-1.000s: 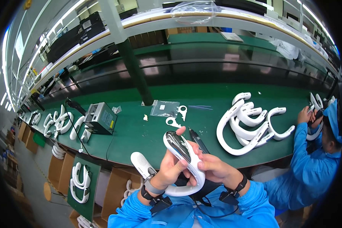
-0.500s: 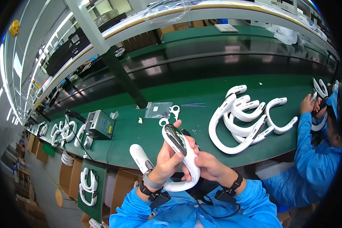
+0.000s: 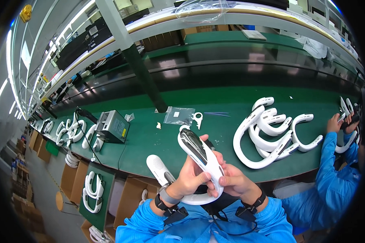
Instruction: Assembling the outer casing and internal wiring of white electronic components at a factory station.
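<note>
A white U-shaped neck fan (image 3: 215,162) with a glossy dark panel is held in front of my chest. My left hand (image 3: 190,178) wraps round its arm from below. At the curved lower part, my right hand (image 3: 236,181) grips with thumb and fingers closed. The fan's other arm (image 3: 156,165), with a perforated end, extends past my left wrist. A dark piece (image 3: 209,144) shows by my left fingertips; its kind is unclear. Beyond the fan on the green table lie a white ring-shaped part (image 3: 197,120), a clear plastic bag (image 3: 178,116) and thin bluish rods (image 3: 217,114).
Several neck fans (image 3: 257,158) are piled on the right, near a co-worker in a blue sleeve (image 3: 326,166). A grey box-shaped device (image 3: 112,126) with a cable stands left, beside more fans (image 3: 75,131). A table post (image 3: 144,81) rises ahead; cardboard boxes (image 3: 74,182) sit below left.
The fan has tilted so that more of its dark panel faces up. Both hands keep hold of it, with fingers slightly shifted. The whole view has swung a little left.
</note>
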`<state>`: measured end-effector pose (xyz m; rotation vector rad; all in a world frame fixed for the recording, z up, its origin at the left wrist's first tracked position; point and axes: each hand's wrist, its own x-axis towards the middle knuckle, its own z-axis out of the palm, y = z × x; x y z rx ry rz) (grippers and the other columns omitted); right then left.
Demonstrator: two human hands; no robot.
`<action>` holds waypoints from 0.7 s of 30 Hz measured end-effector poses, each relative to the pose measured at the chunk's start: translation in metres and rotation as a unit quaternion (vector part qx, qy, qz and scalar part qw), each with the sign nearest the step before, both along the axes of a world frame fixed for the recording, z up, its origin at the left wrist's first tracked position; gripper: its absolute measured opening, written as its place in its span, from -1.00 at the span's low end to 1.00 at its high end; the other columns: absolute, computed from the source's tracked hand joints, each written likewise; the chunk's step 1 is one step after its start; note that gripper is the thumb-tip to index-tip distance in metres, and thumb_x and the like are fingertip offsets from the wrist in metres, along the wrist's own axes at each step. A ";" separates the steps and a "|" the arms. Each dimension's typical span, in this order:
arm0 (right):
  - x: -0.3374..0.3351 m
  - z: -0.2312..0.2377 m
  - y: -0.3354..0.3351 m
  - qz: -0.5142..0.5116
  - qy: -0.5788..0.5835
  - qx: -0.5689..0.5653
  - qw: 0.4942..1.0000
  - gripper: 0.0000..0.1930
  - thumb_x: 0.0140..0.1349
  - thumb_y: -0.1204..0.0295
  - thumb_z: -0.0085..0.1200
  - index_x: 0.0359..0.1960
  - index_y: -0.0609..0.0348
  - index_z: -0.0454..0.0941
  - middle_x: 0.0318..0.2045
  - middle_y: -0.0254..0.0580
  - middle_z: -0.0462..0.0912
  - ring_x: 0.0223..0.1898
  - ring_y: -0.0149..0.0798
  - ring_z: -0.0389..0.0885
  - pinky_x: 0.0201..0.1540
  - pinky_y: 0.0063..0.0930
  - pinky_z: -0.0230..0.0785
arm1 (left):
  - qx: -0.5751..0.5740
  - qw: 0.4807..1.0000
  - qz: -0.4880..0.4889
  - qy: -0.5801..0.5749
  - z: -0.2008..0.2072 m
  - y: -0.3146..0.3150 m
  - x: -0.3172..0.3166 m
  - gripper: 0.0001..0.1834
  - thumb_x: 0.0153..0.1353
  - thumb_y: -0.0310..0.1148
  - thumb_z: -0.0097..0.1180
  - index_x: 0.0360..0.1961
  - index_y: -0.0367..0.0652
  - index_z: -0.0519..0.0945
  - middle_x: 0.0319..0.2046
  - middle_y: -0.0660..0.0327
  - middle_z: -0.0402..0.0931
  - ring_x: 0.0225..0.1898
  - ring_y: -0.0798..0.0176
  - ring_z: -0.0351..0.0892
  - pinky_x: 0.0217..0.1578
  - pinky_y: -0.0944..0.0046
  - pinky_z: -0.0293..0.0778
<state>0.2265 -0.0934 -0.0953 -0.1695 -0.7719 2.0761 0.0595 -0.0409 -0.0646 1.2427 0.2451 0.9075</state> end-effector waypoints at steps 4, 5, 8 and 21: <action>-0.009 0.004 0.005 -0.013 -0.040 0.015 0.999 -0.51 0.24 0.25 0.26 0.07 0.28 0.38 -0.28 -0.13 0.59 -0.34 -0.28 0.64 -0.24 -0.41 0.49 | -0.001 1.000 0.013 -0.016 -0.005 0.001 -0.009 0.13 0.21 -0.17 0.30 0.48 -0.21 -0.32 0.02 -0.02 0.42 0.05 0.11 0.53 0.11 0.08 0.46; -0.012 0.004 0.006 -0.024 -0.063 0.024 0.997 -0.51 0.25 0.25 0.25 0.07 0.28 0.38 -0.28 -0.13 0.58 -0.34 -0.29 0.64 -0.24 -0.42 0.49 | -0.007 1.000 0.008 -0.017 -0.004 0.002 -0.012 0.14 0.21 -0.17 0.30 0.48 -0.20 -0.34 0.03 -0.02 0.41 0.06 0.11 0.53 0.11 0.09 0.46; -0.017 0.001 0.010 -0.006 -0.040 -0.011 0.999 -0.51 0.24 0.26 0.26 0.07 0.28 0.38 -0.29 -0.15 0.58 -0.35 -0.28 0.63 -0.25 -0.42 0.47 | -0.001 1.000 0.020 0.006 -0.003 0.006 -0.021 0.13 0.23 -0.16 0.29 0.48 -0.19 -0.35 0.03 -0.03 0.41 0.06 0.10 0.53 0.11 0.09 0.46; -0.042 0.001 0.010 -0.012 -0.052 -0.001 0.999 -0.45 0.30 0.09 0.15 0.08 0.33 0.37 -0.37 -0.07 0.59 -0.40 -0.23 0.63 -0.18 -0.28 0.52 | -0.058 0.994 0.022 -0.087 -0.008 0.003 -0.036 0.00 0.27 -0.02 0.21 0.46 -0.23 -0.14 -0.01 0.05 0.40 0.05 0.13 0.48 0.12 0.09 0.42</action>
